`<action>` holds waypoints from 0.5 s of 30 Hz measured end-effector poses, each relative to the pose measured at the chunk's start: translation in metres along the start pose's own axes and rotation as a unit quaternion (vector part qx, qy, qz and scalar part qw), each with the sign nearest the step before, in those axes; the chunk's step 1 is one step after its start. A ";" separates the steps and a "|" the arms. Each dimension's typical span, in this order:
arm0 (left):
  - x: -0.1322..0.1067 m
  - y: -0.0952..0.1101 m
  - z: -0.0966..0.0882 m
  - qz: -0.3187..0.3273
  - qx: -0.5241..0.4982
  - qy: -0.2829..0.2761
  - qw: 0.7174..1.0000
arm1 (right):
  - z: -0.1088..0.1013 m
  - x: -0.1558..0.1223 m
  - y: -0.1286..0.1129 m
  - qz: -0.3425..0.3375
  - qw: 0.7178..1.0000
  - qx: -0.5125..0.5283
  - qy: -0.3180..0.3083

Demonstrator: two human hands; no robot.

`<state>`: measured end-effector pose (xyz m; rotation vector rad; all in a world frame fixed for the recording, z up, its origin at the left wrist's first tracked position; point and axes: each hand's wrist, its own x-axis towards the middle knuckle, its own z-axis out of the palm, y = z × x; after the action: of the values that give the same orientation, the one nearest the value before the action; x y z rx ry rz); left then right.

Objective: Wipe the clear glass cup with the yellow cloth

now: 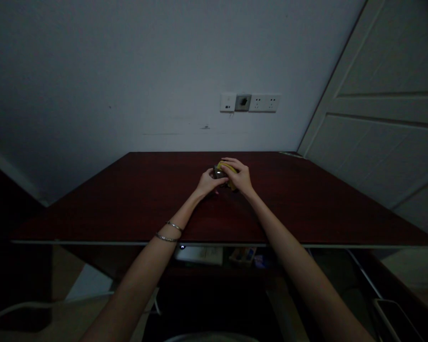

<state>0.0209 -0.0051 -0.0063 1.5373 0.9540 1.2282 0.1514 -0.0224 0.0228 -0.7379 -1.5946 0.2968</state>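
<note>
Both my arms reach out over a dark red-brown table (pixel 128 199). A small yellow and grey object (pixel 224 169) sits near the table's middle. My right hand (pixel 238 176) curls over its top and right side. My left hand (pixel 209 183) pinches its grey left end with thumb and fingers. The dim light hides what the object is. Two thin bangles (pixel 169 232) circle my left forearm.
A white wall stands behind the table with a row of sockets (pixel 250 102). A white panelled door (pixel 385 128) leans in at the right. Under the table's front edge a shelf holds a white device (pixel 199 255) and small items. A white cable (pixel 17 308) runs along the floor at left.
</note>
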 end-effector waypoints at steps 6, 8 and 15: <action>0.002 -0.002 -0.004 -0.008 -0.014 0.016 1.000 | -0.007 0.003 0.001 -0.007 0.997 0.036 -0.071; 0.003 -0.001 -0.005 -0.012 -0.018 0.015 1.000 | -0.008 0.003 0.002 -0.003 0.996 0.038 -0.079; -0.002 0.006 -0.004 -0.012 -0.011 -0.042 0.999 | -0.003 0.004 0.017 0.068 0.996 0.051 0.034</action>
<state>0.0164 -0.0078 -0.0009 1.5445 0.8993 1.1434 0.1589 -0.0075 0.0169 -0.7699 -1.4566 0.4449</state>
